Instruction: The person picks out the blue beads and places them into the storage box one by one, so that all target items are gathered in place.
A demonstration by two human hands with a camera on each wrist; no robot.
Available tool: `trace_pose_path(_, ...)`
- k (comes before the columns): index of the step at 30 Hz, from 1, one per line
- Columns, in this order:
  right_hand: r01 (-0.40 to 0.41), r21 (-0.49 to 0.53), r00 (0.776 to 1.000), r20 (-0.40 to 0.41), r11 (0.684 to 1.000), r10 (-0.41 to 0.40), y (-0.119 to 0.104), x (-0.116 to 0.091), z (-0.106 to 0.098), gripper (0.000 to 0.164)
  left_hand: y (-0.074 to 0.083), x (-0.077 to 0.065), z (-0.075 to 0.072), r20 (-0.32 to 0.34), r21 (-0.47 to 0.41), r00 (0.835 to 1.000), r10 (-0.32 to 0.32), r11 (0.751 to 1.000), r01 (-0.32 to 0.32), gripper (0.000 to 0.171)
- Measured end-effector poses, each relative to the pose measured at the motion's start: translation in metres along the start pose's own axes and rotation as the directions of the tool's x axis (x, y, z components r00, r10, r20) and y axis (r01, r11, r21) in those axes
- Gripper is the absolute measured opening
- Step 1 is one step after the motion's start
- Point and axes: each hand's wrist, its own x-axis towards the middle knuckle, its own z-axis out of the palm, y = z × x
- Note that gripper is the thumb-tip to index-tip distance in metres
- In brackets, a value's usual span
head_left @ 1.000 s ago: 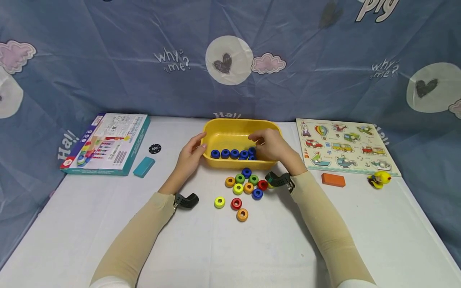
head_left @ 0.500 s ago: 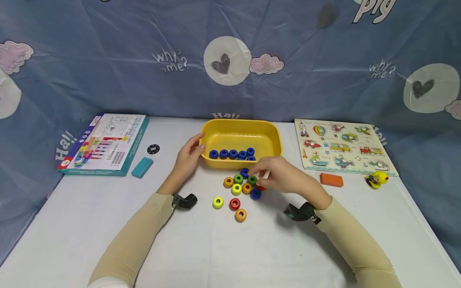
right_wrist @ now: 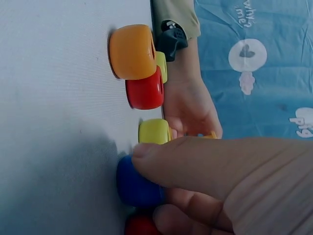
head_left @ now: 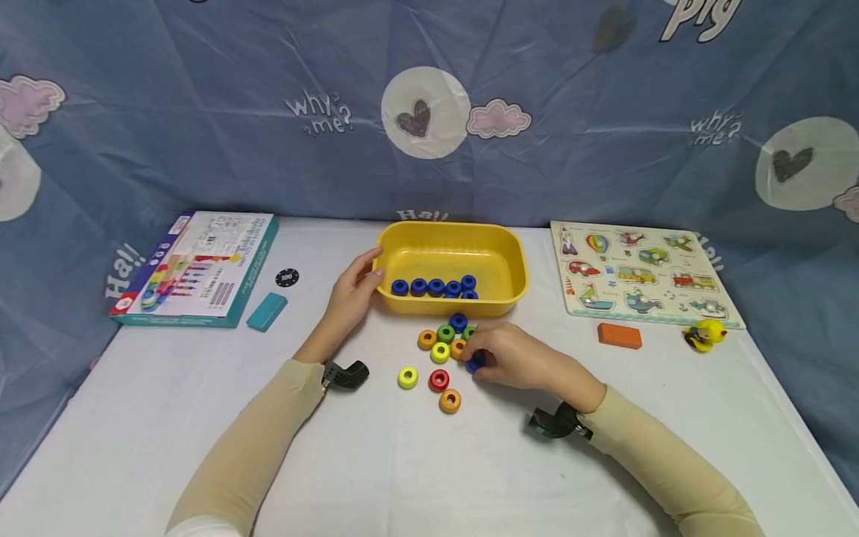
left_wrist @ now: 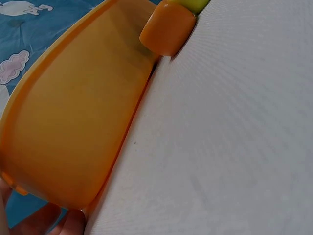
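A yellow plastic tub (head_left: 496,307) holds several blue beads (head_left: 418,287) along its near side. At the tub's left end my left hand (head_left: 352,292) grips the wall, its fingertips (left_wrist: 73,223) showing against the corner in the left wrist view. My right hand (head_left: 520,358) reaches into the loose beads in front of the tub and pinches a blue bead (right_wrist: 139,183) on the table. My right thumb lies on that bead. Around it lie orange (head_left: 450,401), red (head_left: 439,380), yellow (head_left: 407,377) and green beads (head_left: 446,333), plus another blue bead (head_left: 458,323).
A boxed toy (head_left: 194,268), a teal block (head_left: 267,312) and a black chip (head_left: 287,277) lie at the left. On the right are a picture peg puzzle (head_left: 644,272), an orange block (head_left: 620,335) and a yellow duck figure (head_left: 705,335). A patterned cloth hangs behind.
My right hand has come out of the tub, back toward me to the loose beads, and has taken hold of a blue one. The left hand stays at the tub.
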Motion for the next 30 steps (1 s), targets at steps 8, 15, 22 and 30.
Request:
trace_pose_path(8,-0.026,0.008,1.0,0.019,1.0,0.026,-0.001,-0.002,-0.002,0.02,0.03,-0.01,-0.002,0.024,0.003,0.999,-0.03,1.0,0.03,0.045)
trace_pose_path(15,-0.023,0.09,1.0,-0.017,0.996,0.024,-0.001,-0.005,-0.01,0.017,0.011,-0.005,-0.001,0.015,-0.005,1.0,-0.002,1.0,0.002,0.044)
trace_pose_path(22,-0.008,0.095,0.997,-0.082,0.995,0.016,0.0,-0.004,-0.021,0.018,0.004,-0.002,-0.003,0.019,-0.01,1.0,-0.015,1.0,0.015,0.044)
trace_pose_path(30,-0.062,0.127,0.946,-0.308,0.99,0.099,0.013,0.02,-0.057,0.02,0.035,-0.014,-0.004,0.034,0.001,0.999,-0.029,1.0,0.029,0.045)
